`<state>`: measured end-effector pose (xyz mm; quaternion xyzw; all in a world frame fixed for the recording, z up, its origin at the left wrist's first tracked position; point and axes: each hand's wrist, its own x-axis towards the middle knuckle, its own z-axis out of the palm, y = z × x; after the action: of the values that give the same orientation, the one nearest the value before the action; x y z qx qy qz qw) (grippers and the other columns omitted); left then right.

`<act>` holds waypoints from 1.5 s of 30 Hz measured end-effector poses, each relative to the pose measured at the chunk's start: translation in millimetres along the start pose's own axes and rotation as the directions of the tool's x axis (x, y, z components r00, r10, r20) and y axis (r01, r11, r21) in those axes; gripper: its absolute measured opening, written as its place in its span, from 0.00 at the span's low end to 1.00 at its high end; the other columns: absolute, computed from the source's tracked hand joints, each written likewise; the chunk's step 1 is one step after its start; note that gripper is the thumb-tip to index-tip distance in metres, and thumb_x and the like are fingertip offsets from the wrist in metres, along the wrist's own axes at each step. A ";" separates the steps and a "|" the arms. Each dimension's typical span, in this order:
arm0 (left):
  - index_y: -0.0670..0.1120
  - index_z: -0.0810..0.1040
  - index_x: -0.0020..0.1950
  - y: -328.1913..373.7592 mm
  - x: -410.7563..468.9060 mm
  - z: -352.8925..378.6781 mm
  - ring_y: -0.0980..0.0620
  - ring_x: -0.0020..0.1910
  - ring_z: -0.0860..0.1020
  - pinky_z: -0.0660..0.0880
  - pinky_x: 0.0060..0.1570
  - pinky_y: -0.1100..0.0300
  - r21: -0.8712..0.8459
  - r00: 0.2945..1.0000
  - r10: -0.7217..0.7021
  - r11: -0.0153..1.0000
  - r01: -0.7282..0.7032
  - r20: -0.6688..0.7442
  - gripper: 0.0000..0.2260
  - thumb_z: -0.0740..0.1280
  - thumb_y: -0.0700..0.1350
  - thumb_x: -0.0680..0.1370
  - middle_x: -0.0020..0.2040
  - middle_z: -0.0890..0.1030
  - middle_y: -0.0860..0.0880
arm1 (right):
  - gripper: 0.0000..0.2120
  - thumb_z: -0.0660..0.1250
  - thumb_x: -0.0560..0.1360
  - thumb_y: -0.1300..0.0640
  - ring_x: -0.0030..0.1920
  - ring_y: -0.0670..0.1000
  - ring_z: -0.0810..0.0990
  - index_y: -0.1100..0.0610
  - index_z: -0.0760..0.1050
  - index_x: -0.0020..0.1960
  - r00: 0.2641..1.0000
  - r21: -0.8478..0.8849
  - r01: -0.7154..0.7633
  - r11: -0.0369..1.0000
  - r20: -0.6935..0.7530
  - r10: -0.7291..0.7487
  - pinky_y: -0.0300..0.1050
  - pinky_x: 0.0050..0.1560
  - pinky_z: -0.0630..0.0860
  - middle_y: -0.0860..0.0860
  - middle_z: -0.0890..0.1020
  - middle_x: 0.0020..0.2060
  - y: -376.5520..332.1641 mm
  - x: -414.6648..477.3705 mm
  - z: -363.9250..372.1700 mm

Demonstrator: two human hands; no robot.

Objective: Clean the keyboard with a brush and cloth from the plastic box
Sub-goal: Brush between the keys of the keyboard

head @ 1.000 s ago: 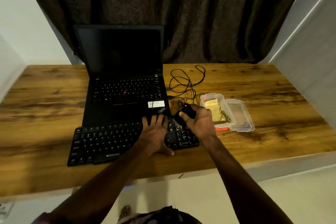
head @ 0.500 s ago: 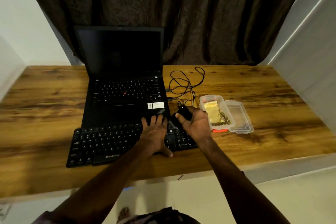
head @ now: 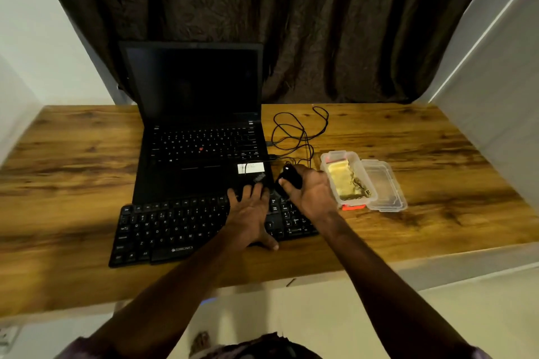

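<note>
Left hand (head: 249, 216) flat, palm down; right hand (head: 313, 192) apparently curled, gripping.

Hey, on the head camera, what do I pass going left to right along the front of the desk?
keyboard → left hand resting flat on it → right hand gripping the mouse → open plastic box → its lid

The left grip (head: 248, 214) and right grip (head: 313, 194) were bare, as were both forearms (head: 180, 283) up past the elbows. At the near edge, a purplish left sleeve (head: 74, 349) and a matching right sleeve (head: 478, 354) just showed. Between them sat dark patterned cloth of a garment (head: 262, 348). Beyond it, a blurred foot (head: 201, 342) wore a sandal.
</note>
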<state>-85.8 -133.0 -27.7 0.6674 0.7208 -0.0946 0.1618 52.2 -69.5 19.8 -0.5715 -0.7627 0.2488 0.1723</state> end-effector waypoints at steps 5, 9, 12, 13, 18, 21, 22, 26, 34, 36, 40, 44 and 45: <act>0.44 0.49 0.80 -1.3 -2.0 1.7 0.42 0.76 0.53 0.48 0.72 0.32 -0.021 1.000 0.013 1.000 -0.013 -0.028 0.63 0.76 0.71 0.57 0.78 0.53 0.46 | 0.20 0.66 0.79 0.45 0.57 0.54 0.74 0.56 0.74 0.65 0.987 -0.058 -0.149 0.987 -0.071 0.145 0.50 0.57 0.77 0.58 0.76 0.57 27.3 6.3 -16.7; 0.44 0.48 0.81 -1.8 -1.4 1.7 0.42 0.76 0.53 0.48 0.72 0.32 -0.027 1.000 0.009 1.000 -0.010 -0.024 0.63 0.76 0.70 0.57 0.79 0.52 0.46 | 0.23 0.63 0.79 0.38 0.58 0.55 0.75 0.53 0.73 0.64 0.990 -0.140 -0.130 0.982 -0.065 0.122 0.51 0.59 0.77 0.55 0.78 0.56 24.1 2.7 -11.5; 0.45 0.48 0.81 -1.2 -0.9 1.4 0.42 0.77 0.52 0.48 0.72 0.31 -0.012 1.000 0.005 1.000 -0.005 -0.009 0.63 0.76 0.70 0.58 0.79 0.51 0.45 | 0.21 0.65 0.74 0.36 0.50 0.54 0.82 0.49 0.76 0.59 0.996 -0.071 -0.077 0.995 -0.047 0.073 0.51 0.50 0.83 0.52 0.83 0.50 16.6 4.0 1.3; 0.45 0.48 0.81 -1.4 -0.6 1.6 0.42 0.77 0.52 0.48 0.72 0.31 -0.011 1.000 0.003 1.000 -0.003 -0.006 0.63 0.76 0.70 0.58 0.79 0.51 0.45 | 0.20 0.67 0.74 0.37 0.49 0.54 0.83 0.49 0.78 0.59 0.998 -0.039 -0.044 0.998 -0.051 0.042 0.51 0.49 0.83 0.52 0.84 0.48 11.1 2.5 1.3; 0.45 0.48 0.80 -1.7 -1.5 3.4 0.42 0.76 0.53 0.49 0.71 0.31 -0.016 1.000 0.009 1.000 -0.009 -0.029 0.63 0.76 0.71 0.58 0.79 0.51 0.46 | 0.17 0.73 0.76 0.50 0.50 0.50 0.84 0.57 0.80 0.60 0.993 0.195 -0.095 0.976 -0.056 0.107 0.49 0.50 0.84 0.49 0.84 0.49 9.5 -4.0 -10.8; 0.45 0.48 0.81 -2.3 -0.9 5.3 0.42 0.76 0.52 0.48 0.71 0.31 -0.032 0.999 0.005 0.999 -0.006 -0.036 0.64 0.76 0.71 0.57 0.79 0.51 0.46 | 0.17 0.71 0.77 0.52 0.50 0.51 0.79 0.62 0.78 0.60 0.982 0.152 -0.129 0.980 -0.116 0.147 0.49 0.54 0.81 0.48 0.79 0.44 26.4 -5.2 -22.2; 0.45 0.48 0.81 -2.6 -0.5 5.5 0.42 0.76 0.52 0.47 0.71 0.31 -0.034 0.999 0.003 0.999 -0.004 -0.036 0.64 0.76 0.71 0.57 0.79 0.51 0.46 | 0.17 0.70 0.78 0.52 0.50 0.49 0.76 0.63 0.78 0.60 0.981 0.115 -0.133 0.984 -0.126 0.147 0.46 0.53 0.78 0.47 0.75 0.43 30.1 -7.5 -25.3; 0.45 0.47 0.81 -1.2 0.2 5.5 0.42 0.76 0.53 0.48 0.71 0.31 -0.028 0.999 0.001 1.000 -0.002 -0.034 0.64 0.76 0.71 0.57 0.79 0.52 0.46 | 0.18 0.67 0.79 0.44 0.52 0.50 0.77 0.56 0.76 0.60 0.994 -0.046 -0.085 0.995 -0.077 0.082 0.44 0.50 0.77 0.50 0.77 0.48 24.1 -15.1 -17.4; 0.45 0.47 0.81 -1.4 -0.6 5.3 0.43 0.77 0.52 0.48 0.71 0.30 -0.034 1.000 -0.005 0.999 0.004 -0.024 0.64 0.77 0.70 0.57 0.79 0.51 0.47 | 0.17 0.71 0.77 0.48 0.51 0.51 0.81 0.55 0.79 0.62 0.998 0.082 -0.043 0.996 -0.049 0.047 0.44 0.53 0.81 0.53 0.84 0.53 10.7 -17.6 -7.5; 0.45 0.47 0.81 -2.0 -0.8 6.3 0.43 0.77 0.52 0.48 0.71 0.30 -0.041 1.000 -0.005 0.999 0.004 -0.029 0.64 0.76 0.71 0.57 0.79 0.52 0.47 | 0.16 0.72 0.77 0.49 0.47 0.50 0.80 0.58 0.80 0.59 0.990 0.125 -0.105 0.986 -0.076 0.115 0.44 0.49 0.81 0.55 0.84 0.51 27.9 -12.7 -11.8; 0.45 0.47 0.81 -1.2 -0.3 5.2 0.43 0.76 0.53 0.48 0.71 0.31 -0.042 0.999 -0.011 0.999 0.009 -0.035 0.64 0.77 0.71 0.57 0.79 0.52 0.48 | 0.17 0.70 0.77 0.46 0.50 0.51 0.79 0.57 0.79 0.59 0.985 0.065 -0.116 0.991 -0.121 0.123 0.40 0.46 0.77 0.54 0.82 0.50 43.7 -12.3 -17.3; 0.46 0.47 0.81 -1.0 -0.4 4.6 0.43 0.77 0.52 0.48 0.71 0.31 -0.030 1.000 -0.009 1.000 0.008 -0.024 0.64 0.76 0.70 0.57 0.79 0.51 0.47 | 0.21 0.67 0.77 0.39 0.54 0.50 0.78 0.51 0.76 0.63 0.998 0.043 -0.048 0.998 -0.038 0.049 0.44 0.53 0.79 0.50 0.80 0.52 25.8 -18.8 -2.8; 0.46 0.47 0.81 -1.2 -0.4 4.6 0.43 0.77 0.52 0.48 0.71 0.31 -0.029 1.000 -0.012 1.000 0.011 -0.020 0.63 0.76 0.70 0.58 0.79 0.51 0.47 | 0.22 0.66 0.76 0.37 0.56 0.51 0.79 0.49 0.75 0.64 1.000 0.029 -0.026 0.999 -0.012 0.026 0.45 0.54 0.80 0.50 0.80 0.54 20.6 -20.5 2.3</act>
<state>-86.5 -135.1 -31.9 0.6618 0.7274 -0.0786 0.1636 73.0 -85.0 6.5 -0.5803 -0.7504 0.2586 0.1822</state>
